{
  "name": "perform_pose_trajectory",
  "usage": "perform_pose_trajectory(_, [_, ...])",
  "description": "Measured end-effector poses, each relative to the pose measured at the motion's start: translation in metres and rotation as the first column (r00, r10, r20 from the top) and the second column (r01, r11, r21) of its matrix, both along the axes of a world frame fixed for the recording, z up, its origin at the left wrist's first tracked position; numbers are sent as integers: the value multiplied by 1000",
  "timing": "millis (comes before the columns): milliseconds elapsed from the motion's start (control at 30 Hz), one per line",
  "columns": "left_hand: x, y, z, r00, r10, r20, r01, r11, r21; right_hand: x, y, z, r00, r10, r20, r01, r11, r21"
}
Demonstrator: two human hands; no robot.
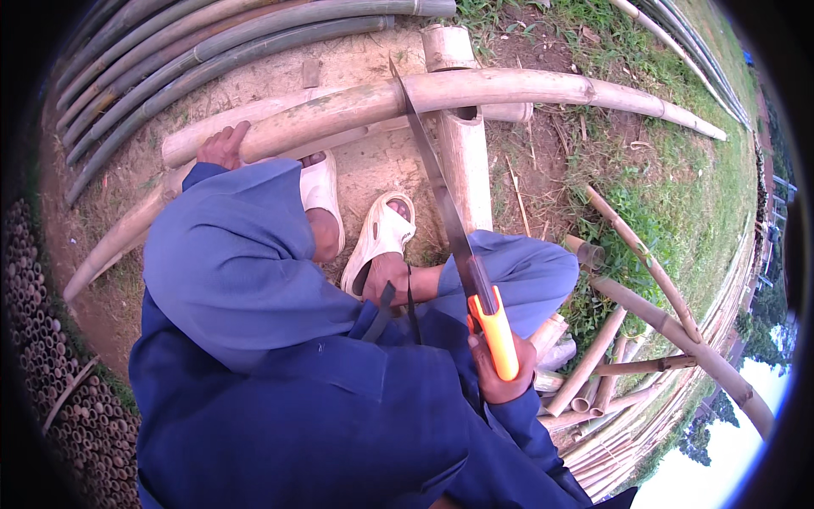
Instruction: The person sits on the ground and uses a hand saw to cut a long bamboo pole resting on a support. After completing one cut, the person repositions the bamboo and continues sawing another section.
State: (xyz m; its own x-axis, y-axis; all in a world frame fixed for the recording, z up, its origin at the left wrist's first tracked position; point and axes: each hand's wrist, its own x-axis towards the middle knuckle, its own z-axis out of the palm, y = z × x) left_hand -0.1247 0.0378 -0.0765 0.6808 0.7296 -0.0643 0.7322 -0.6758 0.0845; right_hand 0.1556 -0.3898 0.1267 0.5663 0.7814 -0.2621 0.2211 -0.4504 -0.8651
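My right hand (500, 377) grips the orange handle of a hand saw (445, 191), its fingers wrapped round it. The long saw blade slants away from me, and its far part lies across a thick pale bamboo pole (331, 114). My left hand (222, 147) is closed over the pole's left end, beside my left knee; part of its grip is hidden. Another pale bamboo length (191, 140) lies just behind that end. Under the pole, near the blade, a short thick bamboo piece (466, 182) runs toward me.
Long greenish bamboo poles (229, 51) lie side by side at the far left. Many cut bamboo ends (51, 365) are stacked at the left. Offcuts (593, 365) and leaning poles (649, 263) crowd the right, beside grass. My sandalled feet (381, 242) stand below the pole.
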Motion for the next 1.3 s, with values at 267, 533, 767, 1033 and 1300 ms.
perform_pose_trajectory(267, [4, -1, 5, 997, -12, 72, 10, 999, 32, 20, 27, -68, 1000, -8, 17, 7, 999, 39])
perform_pose_trajectory(533, [-2, 0, -7, 995, -48, 87, 41, 996, 79, 9, 32, -36, 998, 9, 68, -10, 1000, 18])
perform_pose_trajectory(767, [-1, 2, 0, 1000, -18, 22, 18, 1000, 8, 22, 46, -40, 998, 57, -23, -57, 998, -10])
perform_pose_trajectory(1033, [0, -3, 2, 995, -14, 101, 11, 999, 31, 15, 80, -41, 999, -45, -25, 45, 998, -33])
perform_pose_trajectory(1300, [-3, -1, -1, 1000, 1, 27, 0, 1000, -26, 8, 4, 1, 995, -33, -99, 19, 991, -133])
